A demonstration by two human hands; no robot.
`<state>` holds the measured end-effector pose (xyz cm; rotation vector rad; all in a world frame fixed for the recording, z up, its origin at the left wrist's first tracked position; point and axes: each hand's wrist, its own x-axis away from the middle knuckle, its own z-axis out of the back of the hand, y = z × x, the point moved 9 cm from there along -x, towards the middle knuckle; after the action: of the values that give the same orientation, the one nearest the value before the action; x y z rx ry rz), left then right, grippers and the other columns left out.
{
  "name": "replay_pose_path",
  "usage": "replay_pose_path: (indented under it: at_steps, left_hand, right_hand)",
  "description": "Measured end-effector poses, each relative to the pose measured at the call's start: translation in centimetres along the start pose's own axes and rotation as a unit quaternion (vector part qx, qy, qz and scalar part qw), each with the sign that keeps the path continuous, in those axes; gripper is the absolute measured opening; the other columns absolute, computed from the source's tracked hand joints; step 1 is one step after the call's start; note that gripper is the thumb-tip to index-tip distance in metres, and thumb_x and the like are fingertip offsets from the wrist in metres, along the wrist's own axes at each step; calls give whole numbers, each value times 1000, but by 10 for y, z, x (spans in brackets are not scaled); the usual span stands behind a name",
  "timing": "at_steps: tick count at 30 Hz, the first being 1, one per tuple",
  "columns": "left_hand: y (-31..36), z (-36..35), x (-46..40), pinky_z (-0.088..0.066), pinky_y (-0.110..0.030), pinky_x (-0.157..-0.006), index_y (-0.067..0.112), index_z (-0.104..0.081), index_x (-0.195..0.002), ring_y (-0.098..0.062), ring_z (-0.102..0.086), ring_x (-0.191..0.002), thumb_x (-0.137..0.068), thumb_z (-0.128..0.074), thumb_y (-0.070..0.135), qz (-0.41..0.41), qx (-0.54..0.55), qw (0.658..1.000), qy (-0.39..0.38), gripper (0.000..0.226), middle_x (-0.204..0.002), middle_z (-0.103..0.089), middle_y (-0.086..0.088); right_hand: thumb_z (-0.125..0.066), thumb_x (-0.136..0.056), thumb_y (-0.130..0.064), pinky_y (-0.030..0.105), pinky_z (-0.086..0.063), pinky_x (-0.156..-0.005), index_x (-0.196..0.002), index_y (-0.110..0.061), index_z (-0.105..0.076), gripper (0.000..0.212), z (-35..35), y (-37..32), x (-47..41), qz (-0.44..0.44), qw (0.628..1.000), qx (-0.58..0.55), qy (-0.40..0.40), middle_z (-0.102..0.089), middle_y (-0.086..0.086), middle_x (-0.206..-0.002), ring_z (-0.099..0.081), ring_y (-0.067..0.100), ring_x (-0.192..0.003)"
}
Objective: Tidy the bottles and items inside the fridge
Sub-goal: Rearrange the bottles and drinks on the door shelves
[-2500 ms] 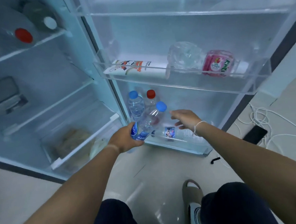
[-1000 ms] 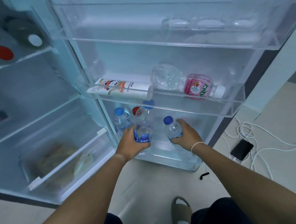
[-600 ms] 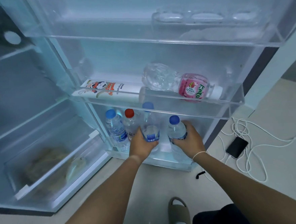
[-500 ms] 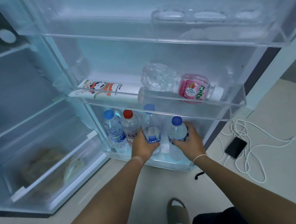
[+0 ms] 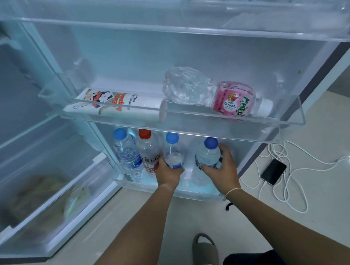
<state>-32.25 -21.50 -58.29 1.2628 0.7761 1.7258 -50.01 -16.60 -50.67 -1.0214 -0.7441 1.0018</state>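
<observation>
Clear plastic is nearly all we see: the door shelves of the open fridge, and four bottles standing in the bottom door shelf (image 5: 167,189). Our left hand (image 5: 168,172) has its fingers wrapped around the lower part of a blue-capped bottle (image 5: 173,151), third in the row. Our right hand (image 5: 221,168), at about three o'clock from the left, has its fingers curled around another blue-capped bottle (image 5: 208,157), thumb at the front, fingers round the far side. Both bottles stand upright, their bases down in the shelf as far as we can tell.

At nine o'clock from our left hand stand a red-capped bottle (image 5: 148,152), touching the one we hold, and beyond it a third blue-capped bottle (image 5: 128,152) against the end of the shelf. A gap separates the two bottles in our hands.

We judge the bottom shelf close to finished: four bottles upright in a row, with only the right one left to slide in closer, if we want them snug.

The middle door shelf (image 5: 293,122), at twelve o'clock above our hands, looks untouched. A white carton (image 5: 122,105) lies on its side there, and at three o'clock from it a pink-labelled bottle (image 5: 208,94) also lies flat, its cap pointing right. Both probably still need standing up. The top door shelf (image 5: 184,36) holds nothing we can make out clearly. The fridge's crisper drawer (image 5: 50,195), at eight o'clock, holds blurred contents we cannot identify.
</observation>
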Motion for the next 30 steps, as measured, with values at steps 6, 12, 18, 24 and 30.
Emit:
replay_pose_path:
  at_steps: [6, 12, 18, 24, 30]
  left_hand:
    - [11, 3, 4, -38, -35, -107, 15, -31, -145, -30, -48, -129, -75, -76, 10, -23, -23, 999, -4, 83, -141, -50, -8]
    - [38, 24, 18, -41, -34, -99, 7, -44, -131, -32, -53, -121, -79, -73, 15, -72, -106, 992, -18, 60, -130, -56, -13]
    - [43, 53, 31, -42, -26, -73, 5, -58, -86, -26, -57, -81, -80, -70, 13, -112, -143, 983, -3, 16, -84, -62, -14]
    - [59, 72, 50, -51, -43, -97, 4, -55, -128, -28, -64, -104, -83, -68, 9, -121, -61, 991, -6, 48, -121, -64, -18]
    - [85, 83, 79, -44, -32, -99, 10, -45, -139, -28, -57, -120, -85, -67, 16, -149, -89, 985, -11, 58, -132, -56, -20]
  right_hand:
    - [-76, -75, -10, 20, -40, -92, -129, -14, -41, 64, -5, -1, -1, 2, 1000, -8, 0, -49, -5, -120, -48, 11, -106]
    - [-75, -75, -10, 2, -39, -82, -118, -19, -43, 55, -25, -15, -1, 28, 999, -5, -15, -49, -6, -111, -50, 8, -97]
    - [-75, -75, -6, 0, -35, -76, -111, -24, -39, 54, -31, -22, 2, 25, 999, -7, -20, -45, -5, -111, -47, 10, -100]
    - [-78, -72, -12, 25, -42, -88, -121, -11, -48, 57, -31, -23, 6, -13, 999, 30, -39, -55, 11, -120, -54, 20, -102]
    - [-75, -77, -13, 27, -40, -92, -132, -12, -41, 65, -19, -46, 30, -33, 995, 65, -63, -47, 15, -131, -52, 33, -119]
